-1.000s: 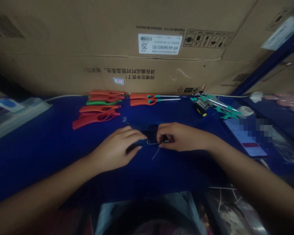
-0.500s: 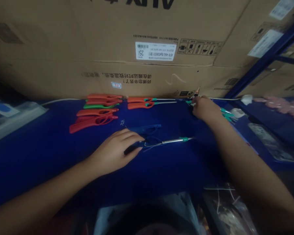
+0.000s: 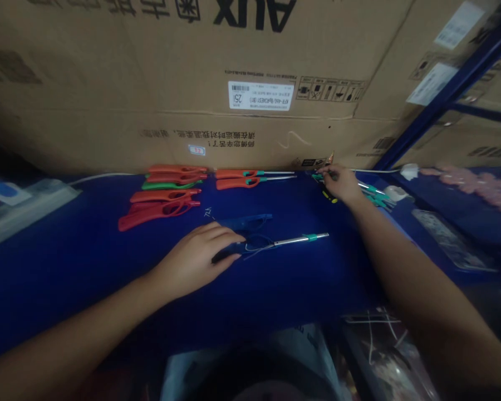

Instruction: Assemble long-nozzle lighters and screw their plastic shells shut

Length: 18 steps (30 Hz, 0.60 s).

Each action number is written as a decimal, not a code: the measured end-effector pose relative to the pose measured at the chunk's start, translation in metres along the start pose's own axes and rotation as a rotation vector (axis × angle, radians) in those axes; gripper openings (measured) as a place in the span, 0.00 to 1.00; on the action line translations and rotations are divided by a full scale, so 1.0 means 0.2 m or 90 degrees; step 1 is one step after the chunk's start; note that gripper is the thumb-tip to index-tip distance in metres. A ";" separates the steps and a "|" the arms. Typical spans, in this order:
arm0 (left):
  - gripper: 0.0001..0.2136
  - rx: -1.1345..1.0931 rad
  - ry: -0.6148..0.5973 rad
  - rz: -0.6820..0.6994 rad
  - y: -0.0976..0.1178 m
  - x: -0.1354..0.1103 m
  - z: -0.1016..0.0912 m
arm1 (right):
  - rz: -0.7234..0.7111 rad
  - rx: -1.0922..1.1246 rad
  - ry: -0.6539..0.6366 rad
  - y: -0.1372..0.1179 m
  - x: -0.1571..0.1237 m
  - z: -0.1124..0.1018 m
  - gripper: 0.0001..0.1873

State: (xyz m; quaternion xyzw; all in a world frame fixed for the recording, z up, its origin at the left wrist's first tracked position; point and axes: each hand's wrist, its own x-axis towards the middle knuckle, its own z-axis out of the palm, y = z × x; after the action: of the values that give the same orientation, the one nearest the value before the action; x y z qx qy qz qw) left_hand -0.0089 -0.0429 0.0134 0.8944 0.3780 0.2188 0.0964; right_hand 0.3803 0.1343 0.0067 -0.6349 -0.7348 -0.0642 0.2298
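My left hand [image 3: 200, 256] is closed round the dark blue handle of a long-necked lighter [image 3: 259, 245] just above the blue tabletop. Its metal tube points right and carries a teal collar, and thin wires hang at the handle opening. A separate blue lighter shell [image 3: 253, 221] lies just behind it. At the back my right hand [image 3: 341, 181] has its fingers bent together among small teal pieces; whatever they grip is too small to make out. A black-and-yellow tool [image 3: 329, 195] lies under that hand. Metal tubes with teal parts [image 3: 378, 196] rest beside the right wrist.
Two orange lighters [image 3: 237, 182] with metal tubes lie along the back. Red, orange and green lighter shells [image 3: 162, 209] are grouped left of them. A large cardboard box [image 3: 150, 83] walls off the back. A blue metal post [image 3: 426, 111] slants up at right, near a plastic bag [image 3: 451, 239].
My right hand has shifted slightly left among the small parts, and the black-and-yellow tool shows beneath it now. My left hand keeps holding the blue lighter in place. The view has tilted slightly.
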 end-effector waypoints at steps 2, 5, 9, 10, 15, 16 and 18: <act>0.11 -0.001 -0.004 0.002 0.00 0.00 0.00 | 0.003 0.004 -0.012 -0.01 0.00 0.02 0.20; 0.11 0.000 -0.009 -0.002 0.00 0.00 0.00 | 0.021 -0.008 -0.050 -0.03 -0.02 0.03 0.20; 0.11 -0.005 -0.009 -0.005 0.00 0.00 -0.01 | 0.039 -0.022 -0.088 -0.04 -0.04 0.04 0.21; 0.11 -0.006 -0.009 -0.006 0.00 0.00 -0.01 | 0.044 -0.024 -0.090 -0.04 -0.04 0.04 0.21; 0.11 -0.004 -0.011 -0.001 0.01 0.00 -0.01 | 0.060 -0.026 -0.098 -0.05 -0.04 0.03 0.22; 0.11 -0.004 -0.011 0.000 0.01 0.00 -0.01 | 0.061 -0.023 -0.103 -0.06 -0.04 0.02 0.22; 0.12 -0.005 -0.013 0.003 0.01 0.00 -0.01 | 0.064 -0.014 -0.114 -0.06 -0.03 0.02 0.22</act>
State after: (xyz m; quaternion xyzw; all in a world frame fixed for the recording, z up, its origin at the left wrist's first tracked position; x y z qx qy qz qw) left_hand -0.0091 -0.0438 0.0163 0.8971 0.3740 0.2112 0.1031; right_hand 0.3680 0.1274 0.0032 -0.6767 -0.7188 -0.0035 0.1594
